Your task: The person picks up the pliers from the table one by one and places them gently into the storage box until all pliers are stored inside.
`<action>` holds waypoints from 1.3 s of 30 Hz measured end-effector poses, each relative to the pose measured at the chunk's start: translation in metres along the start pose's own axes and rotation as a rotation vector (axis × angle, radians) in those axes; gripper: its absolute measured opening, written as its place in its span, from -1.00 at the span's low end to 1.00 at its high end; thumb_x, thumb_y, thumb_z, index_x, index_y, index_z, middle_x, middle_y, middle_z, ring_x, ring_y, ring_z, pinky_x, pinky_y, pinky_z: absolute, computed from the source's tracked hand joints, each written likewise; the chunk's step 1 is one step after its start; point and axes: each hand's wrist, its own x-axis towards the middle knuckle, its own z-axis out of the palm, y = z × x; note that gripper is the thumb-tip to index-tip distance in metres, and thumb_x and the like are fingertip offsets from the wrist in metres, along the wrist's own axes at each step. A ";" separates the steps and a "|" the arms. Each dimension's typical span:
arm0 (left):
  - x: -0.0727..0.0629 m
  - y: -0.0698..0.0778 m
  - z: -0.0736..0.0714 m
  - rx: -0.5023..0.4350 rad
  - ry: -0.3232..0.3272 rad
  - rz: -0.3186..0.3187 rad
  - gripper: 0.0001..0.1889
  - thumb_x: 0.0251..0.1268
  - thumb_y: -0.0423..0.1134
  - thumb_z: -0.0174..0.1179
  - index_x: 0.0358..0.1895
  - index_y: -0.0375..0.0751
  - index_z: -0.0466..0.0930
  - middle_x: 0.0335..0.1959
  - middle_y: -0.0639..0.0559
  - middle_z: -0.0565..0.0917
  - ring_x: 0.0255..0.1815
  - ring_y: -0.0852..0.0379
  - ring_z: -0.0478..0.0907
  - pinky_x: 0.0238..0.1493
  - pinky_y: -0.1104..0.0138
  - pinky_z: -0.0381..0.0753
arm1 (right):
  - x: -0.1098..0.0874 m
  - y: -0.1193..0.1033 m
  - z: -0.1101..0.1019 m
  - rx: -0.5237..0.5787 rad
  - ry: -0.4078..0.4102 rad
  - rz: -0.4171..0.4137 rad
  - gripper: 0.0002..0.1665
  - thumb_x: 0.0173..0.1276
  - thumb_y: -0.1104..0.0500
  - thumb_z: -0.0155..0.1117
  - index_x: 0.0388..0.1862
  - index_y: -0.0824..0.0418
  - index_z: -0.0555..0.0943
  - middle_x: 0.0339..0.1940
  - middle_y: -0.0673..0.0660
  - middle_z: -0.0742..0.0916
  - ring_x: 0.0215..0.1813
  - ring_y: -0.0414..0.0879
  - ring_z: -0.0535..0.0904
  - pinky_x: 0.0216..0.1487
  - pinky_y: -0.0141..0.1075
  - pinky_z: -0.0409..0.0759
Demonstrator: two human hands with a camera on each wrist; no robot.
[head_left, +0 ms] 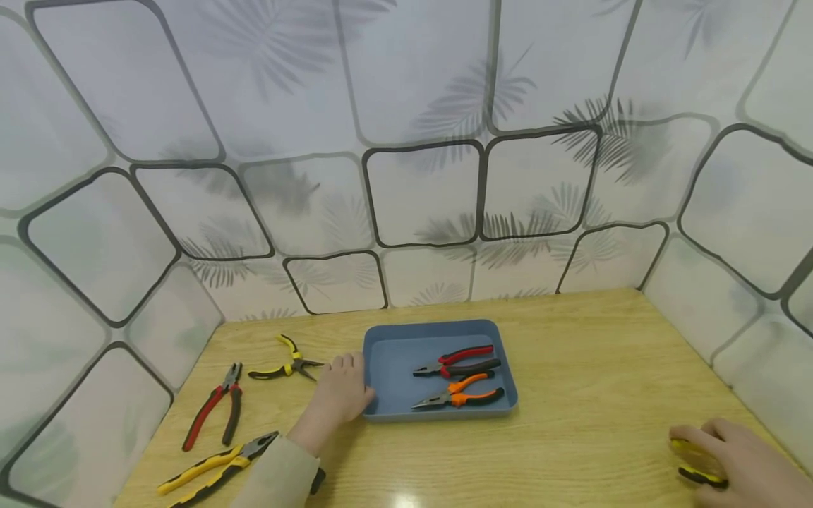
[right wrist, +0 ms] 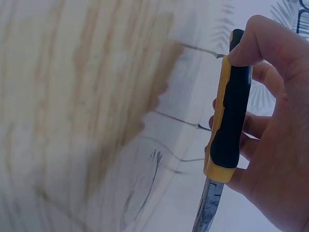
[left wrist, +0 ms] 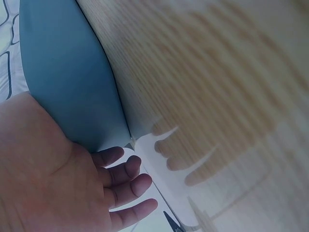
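My left hand (head_left: 343,388) rests at the left wall of a shallow blue tray (head_left: 438,328). In the left wrist view its fingers hang relaxed beside the tray's outer wall (left wrist: 67,72); the thumb is hidden there. Two tools lie in the tray's right half: red-and-black pliers (head_left: 466,368) and orange-and-black long-nose pliers (head_left: 460,401). At the far right, my right hand (head_left: 739,458) holds yellow-and-black pliers (right wrist: 231,111) by the handles, the thumb pressed on a black grip. Their metal end points down in the right wrist view, its tip cut off by the frame.
Left of the tray, on the wooden table (head_left: 571,395), lie small yellow-and-black pliers (head_left: 295,365), red-and-black pliers (head_left: 222,395) and larger yellow-and-black pliers (head_left: 235,458). A black tip (head_left: 318,481) shows beside my left sleeve. Patterned walls (head_left: 425,197) enclose the table's back and sides.
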 end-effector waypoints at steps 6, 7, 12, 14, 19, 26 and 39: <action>0.001 0.000 -0.001 0.011 0.001 -0.003 -0.39 0.47 0.01 0.27 0.31 -0.41 0.38 0.15 -0.33 0.59 0.23 -0.26 0.55 0.28 -0.11 0.57 | 0.003 -0.008 -0.005 -0.021 0.107 -0.021 -0.21 -0.14 -0.04 0.65 0.18 0.11 0.72 -0.25 -0.02 0.53 -0.31 -0.30 0.29 -0.33 -0.35 0.32; 0.001 0.000 -0.001 0.008 0.001 -0.004 -0.39 0.47 0.01 0.27 0.32 -0.41 0.38 0.15 -0.34 0.59 0.24 -0.26 0.55 0.28 -0.12 0.57 | 0.003 -0.009 -0.006 -0.028 0.123 -0.021 -0.21 -0.16 -0.04 0.66 0.17 0.10 0.72 -0.25 -0.03 0.53 -0.32 -0.31 0.29 -0.33 -0.35 0.32; 0.001 0.001 -0.002 -0.008 -0.009 -0.006 -0.37 0.48 0.00 0.27 0.35 -0.43 0.37 0.19 -0.36 0.58 0.27 -0.29 0.54 0.32 -0.14 0.55 | 0.007 -0.011 -0.009 -0.027 0.128 -0.012 -0.18 -0.15 -0.06 0.65 0.20 0.06 0.72 -0.24 -0.05 0.54 -0.32 -0.33 0.28 -0.33 -0.35 0.33; 0.000 0.001 -0.003 -0.010 -0.009 -0.006 -0.37 0.47 0.00 0.27 0.34 -0.43 0.38 0.18 -0.36 0.59 0.27 -0.29 0.55 0.31 -0.14 0.56 | 0.008 -0.012 -0.011 -0.017 0.113 -0.008 -0.18 -0.12 -0.05 0.64 0.23 0.06 0.71 -0.23 -0.05 0.54 -0.32 -0.33 0.27 -0.33 -0.36 0.30; 0.000 0.002 -0.003 -0.010 -0.008 -0.008 -0.38 0.47 0.00 0.28 0.33 -0.42 0.39 0.17 -0.35 0.59 0.27 -0.29 0.55 0.30 -0.14 0.56 | 0.011 -0.015 -0.014 -0.009 0.131 -0.032 -0.20 -0.12 -0.02 0.63 0.23 0.05 0.71 -0.24 -0.06 0.52 -0.34 -0.35 0.23 -0.34 -0.37 0.25; 0.000 0.001 -0.002 -0.001 -0.015 -0.006 -0.37 0.48 0.02 0.28 0.34 -0.42 0.38 0.18 -0.34 0.59 0.26 -0.28 0.55 0.31 -0.13 0.56 | 0.017 -0.020 -0.019 -0.022 0.165 -0.061 -0.24 -0.13 -0.01 0.69 0.17 0.00 0.73 -0.23 -0.08 0.55 -0.34 -0.36 0.24 -0.37 -0.38 0.28; 0.000 0.000 -0.002 -0.011 -0.005 -0.002 -0.39 0.47 0.01 0.28 0.31 -0.41 0.40 0.13 -0.34 0.59 0.22 -0.27 0.56 0.27 -0.14 0.57 | 0.023 -0.033 -0.025 -0.022 0.389 -0.217 -0.20 -0.39 0.12 0.75 0.04 0.00 0.76 -0.29 -0.13 0.51 -0.35 -0.43 0.19 -0.40 -0.40 0.25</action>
